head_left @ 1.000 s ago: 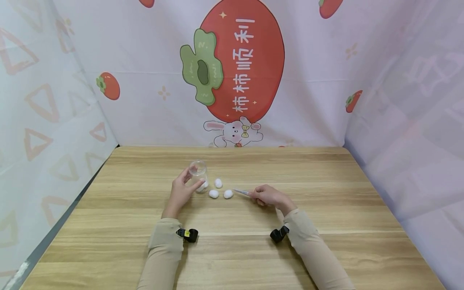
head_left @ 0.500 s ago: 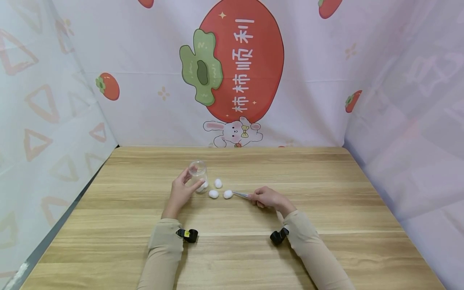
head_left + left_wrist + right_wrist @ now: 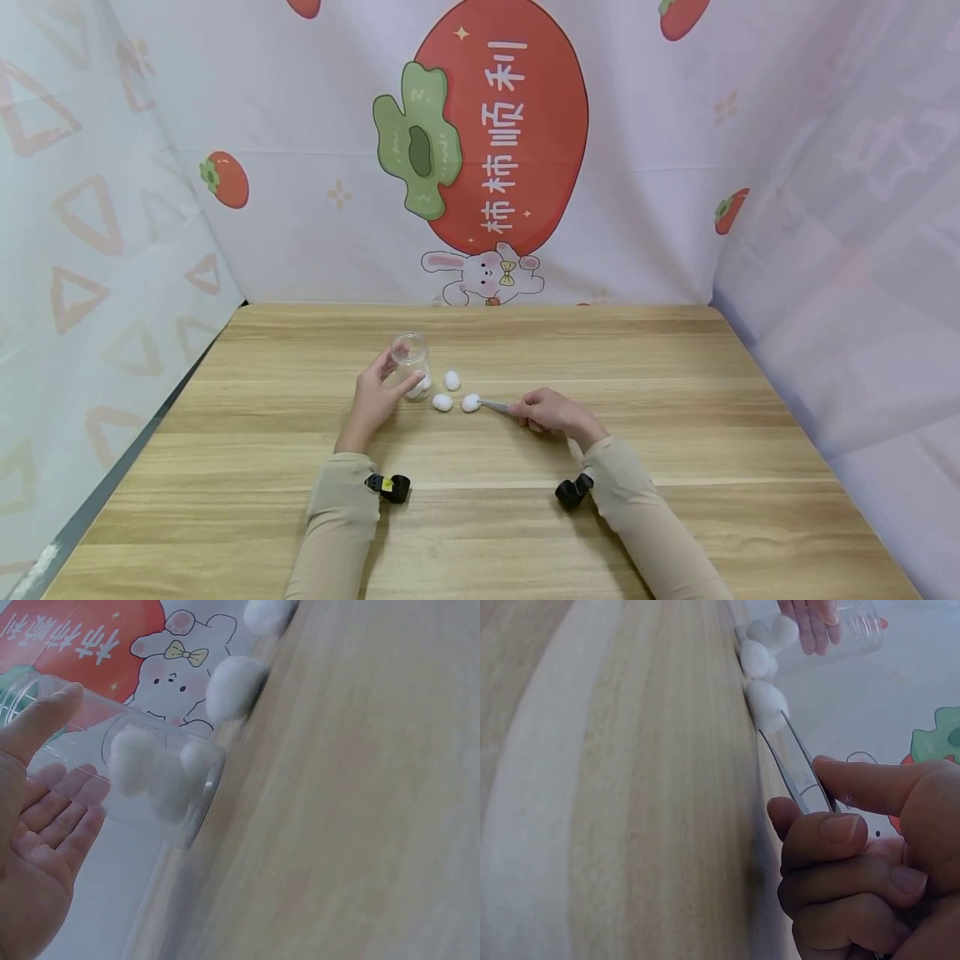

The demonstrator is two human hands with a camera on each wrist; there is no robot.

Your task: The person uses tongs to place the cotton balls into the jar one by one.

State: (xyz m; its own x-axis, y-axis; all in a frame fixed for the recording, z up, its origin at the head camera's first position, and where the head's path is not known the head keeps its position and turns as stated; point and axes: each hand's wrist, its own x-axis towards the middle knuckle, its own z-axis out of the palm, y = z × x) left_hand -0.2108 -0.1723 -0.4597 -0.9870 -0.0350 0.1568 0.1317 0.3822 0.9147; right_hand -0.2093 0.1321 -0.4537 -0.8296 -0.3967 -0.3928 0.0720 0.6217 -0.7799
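Note:
My left hand point(image 3: 377, 398) grips a clear jar point(image 3: 412, 364) that stands upright and uncapped on the table. In the left wrist view, several white cotton balls point(image 3: 133, 761) lie at the bottom of the jar, with thumb and fingers on either side of its wall. My right hand point(image 3: 553, 411) holds metal tweezers point(image 3: 493, 406), pointing left. Their spread tips are at the nearest cotton ball point(image 3: 765, 705); the right wrist view does not show clearly whether both touch it. Two more cotton balls, a front one point(image 3: 442, 402) and a back one point(image 3: 452, 381), lie between that ball and the jar.
The wood-grain table point(image 3: 480, 525) runs back to a white printed cloth point(image 3: 300, 225) hanging behind it. More cloth hangs on the left and right sides. A small black camera sits on each wrist, the left one point(image 3: 393, 487) close above the tabletop.
My right hand has moved slightly left and down, bringing the tweezer tips from beside the nearest cotton ball to its right edge. The left hand and jar have stayed in place.

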